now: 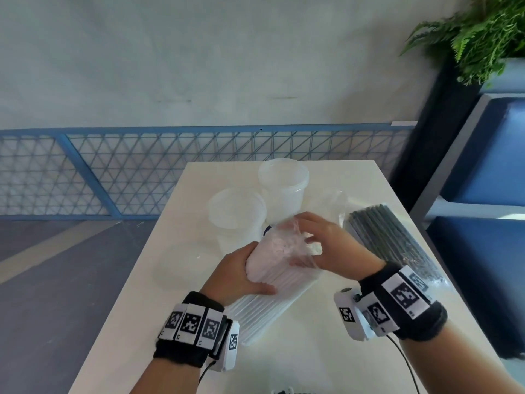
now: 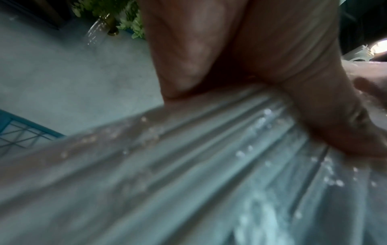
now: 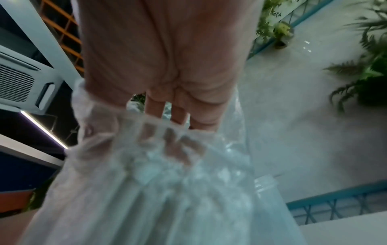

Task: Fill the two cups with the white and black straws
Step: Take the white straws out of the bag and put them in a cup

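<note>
A white table (image 1: 326,351) carries everything. The clear-wrapped pack of white straws (image 1: 272,282) lies tilted at its middle, the left hand (image 1: 238,273) curled around its side, the right hand (image 1: 326,245) with fingers (image 3: 178,114) pinching the wrapper's open end. The pack of black straws (image 1: 389,237) lies just right. Two clear cups (image 1: 237,214) stand behind, touching.
</note>
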Motion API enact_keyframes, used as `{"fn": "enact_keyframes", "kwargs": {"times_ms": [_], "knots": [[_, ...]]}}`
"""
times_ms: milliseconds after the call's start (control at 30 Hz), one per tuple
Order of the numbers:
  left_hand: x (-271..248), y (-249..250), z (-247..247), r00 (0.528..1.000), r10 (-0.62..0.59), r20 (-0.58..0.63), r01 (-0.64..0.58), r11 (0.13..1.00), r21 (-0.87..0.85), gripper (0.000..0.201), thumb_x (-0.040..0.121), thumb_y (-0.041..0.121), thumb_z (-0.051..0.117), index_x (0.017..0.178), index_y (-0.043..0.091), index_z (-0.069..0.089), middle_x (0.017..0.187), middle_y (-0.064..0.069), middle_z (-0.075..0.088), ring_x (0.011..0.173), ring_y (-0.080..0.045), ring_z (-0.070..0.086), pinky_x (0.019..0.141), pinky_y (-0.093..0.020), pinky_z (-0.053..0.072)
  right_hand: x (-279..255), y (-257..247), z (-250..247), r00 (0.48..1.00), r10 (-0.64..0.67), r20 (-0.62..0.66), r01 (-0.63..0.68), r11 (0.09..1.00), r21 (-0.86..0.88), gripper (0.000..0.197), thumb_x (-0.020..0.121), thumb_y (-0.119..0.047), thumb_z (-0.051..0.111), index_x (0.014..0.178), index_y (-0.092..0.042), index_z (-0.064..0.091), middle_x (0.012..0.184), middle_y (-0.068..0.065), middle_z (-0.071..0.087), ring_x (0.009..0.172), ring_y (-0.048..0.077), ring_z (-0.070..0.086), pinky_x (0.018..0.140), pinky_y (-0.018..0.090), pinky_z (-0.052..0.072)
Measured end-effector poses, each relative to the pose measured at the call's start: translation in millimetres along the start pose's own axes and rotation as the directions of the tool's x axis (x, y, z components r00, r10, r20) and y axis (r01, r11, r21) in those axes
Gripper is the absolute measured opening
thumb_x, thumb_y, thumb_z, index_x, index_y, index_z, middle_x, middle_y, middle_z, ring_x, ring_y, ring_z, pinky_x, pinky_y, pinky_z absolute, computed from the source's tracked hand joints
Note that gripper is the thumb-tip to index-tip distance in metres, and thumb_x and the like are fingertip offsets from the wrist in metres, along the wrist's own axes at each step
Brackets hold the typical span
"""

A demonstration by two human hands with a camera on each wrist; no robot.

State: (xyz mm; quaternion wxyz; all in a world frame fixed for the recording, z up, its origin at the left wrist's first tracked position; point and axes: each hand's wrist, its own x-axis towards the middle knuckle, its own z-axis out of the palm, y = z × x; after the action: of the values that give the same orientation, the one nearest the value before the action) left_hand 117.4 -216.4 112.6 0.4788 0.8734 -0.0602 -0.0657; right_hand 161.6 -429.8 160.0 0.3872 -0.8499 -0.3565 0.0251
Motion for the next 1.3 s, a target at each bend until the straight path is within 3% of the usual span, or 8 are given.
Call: {"fn": "enact_keyframes", "kwargs": {"times_ms": [233,367,633,800,967,1100,1200,1300], "knots": [[-5.7,-6.0,-12.1,0.993,-0.062,0.097,0.052,0.993,0.101,0.074,0.055,0.035,0.088,0.117,0.021,0.051,0.108,0.004,0.065,0.099,-0.013,0.061,0.088,-0.038,0.05,14.4,-11.9,18.0,0.996,0.029,0.089,-0.029,1.0,0.002,0.052,0.071,-0.031,0.078,0.119,-0.024,0.059,0.107,-0.012,0.064,0.095,-0.007,0.057,0.088,0.012,0.041],[-8.0,-10.1,-16.2,0.985,-0.088,0.146,0.068,0.988,0.141,0.079,0.054,0.035,0.088,0.122,0.021,0.05,0.111,0.006,0.065,0.102,-0.012,0.06,0.089,-0.036,0.051,19.6,-13.9,32.9,0.957,0.226,0.18,-0.224,0.974,-0.029,0.056,0.077,-0.034,0.072,0.126,-0.017,0.053,0.121,0.006,0.062,0.113,0.021,0.057,0.096,0.029,0.043],[-14.3,-21.1,-25.8,0.989,-0.127,0.077,0.125,0.992,0.021,0.057,0.054,0.026,0.09,0.105,0.022,0.066,0.098,0.005,0.072,0.091,-0.008,0.067,0.083,-0.028,0.054,28.5,-14.1,49.1,0.972,0.235,-0.014,-0.235,0.972,0.009,0.038,0.071,-0.038,0.077,0.101,-0.015,0.07,0.09,0.008,0.073,0.084,0.02,0.068,0.08,0.035,0.053],[-14.1,-28.7,-33.3,0.987,-0.153,0.051,0.151,0.988,0.041,0.059,0.053,0.028,0.09,0.107,0.022,0.065,0.1,0.005,0.071,0.093,-0.01,0.066,0.086,-0.033,0.054,31.2,-4.6,23.3,0.955,0.258,-0.149,-0.239,0.962,0.136,0.033,0.07,-0.02,0.079,0.102,-0.017,0.072,0.05,-0.028,0.056,0.045,-0.002,0.048,0.053,0.006,0.037],[-8.6,-30.2,-38.3,0.989,-0.147,0.024,0.144,0.985,0.098,0.059,0.053,0.032,0.089,0.105,0.02,0.064,0.098,0.003,0.07,0.092,-0.011,0.065,0.084,-0.034,0.054,29.5,10.6,15.6,0.934,0.329,-0.139,-0.26,0.893,0.366,0.038,0.07,-0.019,0.079,0.105,-0.027,0.066,0.091,0.007,0.072,0.063,0.017,0.055,0.068,0.033,0.051],[-4.8,-27.2,-36.7,0.99,-0.14,0.018,0.138,0.987,0.082,0.059,0.055,0.027,0.089,0.107,0.023,0.061,0.099,0.007,0.068,0.094,-0.01,0.063,0.083,-0.03,0.053,26.0,7.3,39.6,0.934,0.354,0.055,-0.287,0.649,0.704,0.053,0.074,0.0,0.072,0.122,-0.005,0.049,0.11,0.015,0.067,0.098,0.023,0.067,0.088,0.033,0.055],[-1.8,-24.0,-34.6,0.992,-0.122,0.029,0.12,0.99,0.071,0.062,0.058,0.026,0.087,0.109,0.033,0.054,0.097,0.015,0.063,0.093,-0.003,0.059,0.078,-0.02,0.049,29.6,-1.3,55.5,0.924,0.382,0.018,-0.238,0.537,0.809,0.045,0.076,-0.001,0.07,0.117,-0.005,0.052,0.109,0.012,0.068,0.101,0.022,0.066,0.083,0.029,0.056],[-0.7,-25.2,-33.2,0.993,-0.119,0.016,0.119,0.992,0.038,0.062,0.057,0.025,0.087,0.107,0.037,0.051,0.095,0.016,0.062,0.092,0.0,0.057,0.074,-0.017,0.046,35.4,-5.5,63.3,0.894,0.438,-0.098,-0.22,0.618,0.755,0.031,0.08,-0.013,0.069,0.108,-0.012,0.057,0.1,0.007,0.07,0.096,0.021,0.068,0.084,0.034,0.056]]}}
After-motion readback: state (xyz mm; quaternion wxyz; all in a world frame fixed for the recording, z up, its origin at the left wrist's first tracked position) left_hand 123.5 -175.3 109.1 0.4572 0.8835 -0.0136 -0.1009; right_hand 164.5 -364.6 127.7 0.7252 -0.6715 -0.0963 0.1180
